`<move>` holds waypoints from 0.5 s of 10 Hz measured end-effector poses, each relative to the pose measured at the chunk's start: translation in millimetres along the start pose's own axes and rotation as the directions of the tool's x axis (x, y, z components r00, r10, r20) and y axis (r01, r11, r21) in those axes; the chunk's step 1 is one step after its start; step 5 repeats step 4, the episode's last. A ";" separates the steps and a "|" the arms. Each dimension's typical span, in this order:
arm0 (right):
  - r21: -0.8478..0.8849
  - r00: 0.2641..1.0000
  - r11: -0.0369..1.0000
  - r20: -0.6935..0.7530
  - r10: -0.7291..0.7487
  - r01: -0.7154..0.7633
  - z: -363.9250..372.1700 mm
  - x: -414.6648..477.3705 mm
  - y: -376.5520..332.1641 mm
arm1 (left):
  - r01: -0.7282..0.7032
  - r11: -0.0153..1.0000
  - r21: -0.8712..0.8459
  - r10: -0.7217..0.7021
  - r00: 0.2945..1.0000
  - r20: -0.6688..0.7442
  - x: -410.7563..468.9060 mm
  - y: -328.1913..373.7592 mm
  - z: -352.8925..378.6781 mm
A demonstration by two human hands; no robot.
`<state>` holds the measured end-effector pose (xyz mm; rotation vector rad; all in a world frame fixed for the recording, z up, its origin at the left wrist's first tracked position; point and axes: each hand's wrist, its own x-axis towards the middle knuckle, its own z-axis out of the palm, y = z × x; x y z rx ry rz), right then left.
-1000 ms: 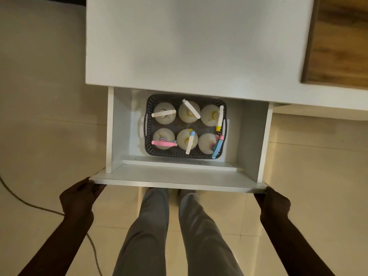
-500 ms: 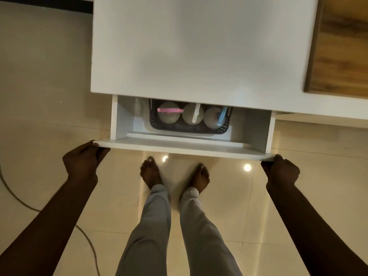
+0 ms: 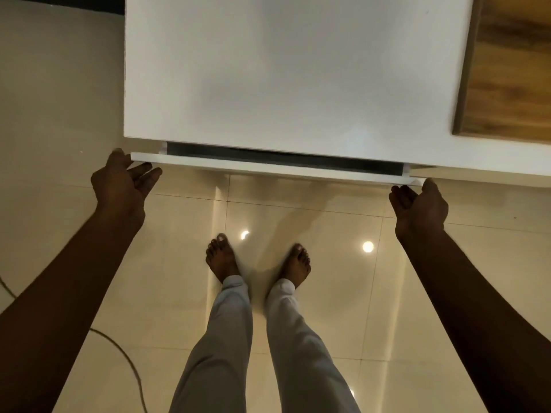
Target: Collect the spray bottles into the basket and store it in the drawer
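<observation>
The white drawer [image 3: 268, 167] is pushed almost fully into the white cabinet [image 3: 283, 73]; only a narrow dark gap shows behind its front panel. The basket and the spray bottles are hidden inside. My left hand [image 3: 120, 186] rests at the drawer front's left end, palm up, fingers spread and loose against its underside. My right hand [image 3: 419, 204] sits at the right end, thumb touching the panel's corner, fingers curled a little beneath it. Neither hand holds anything.
A wooden surface [image 3: 507, 70] lies beside the cabinet top at the right. My bare feet [image 3: 222, 257] and grey trouser legs stand on glossy cream floor tiles below the drawer. A thin cable [image 3: 125, 356] trails across the floor at the lower left.
The drawer has slid from wide open to nearly shut, hiding the basket of bottles. Both hands followed it forward and loosened their hold on the front panel's ends.
</observation>
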<state>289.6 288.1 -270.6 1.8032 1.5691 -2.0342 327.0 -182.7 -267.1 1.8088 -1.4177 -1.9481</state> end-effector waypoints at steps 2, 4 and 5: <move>-0.030 0.998 0.999 0.052 -0.021 0.023 8.4 0.6 -2.3 | 0.044 0.999 0.029 -0.047 0.993 0.104 0.2 4.3 14.3; -0.080 0.997 0.997 0.075 0.010 -0.004 -0.9 -29.4 1.0 | 0.044 0.997 0.059 -0.055 0.978 0.199 -27.9 6.6 18.2; -0.080 0.997 0.997 0.075 0.010 -0.004 -0.9 -29.4 1.0 | 0.044 0.997 0.059 -0.055 0.978 0.199 -27.9 6.6 18.2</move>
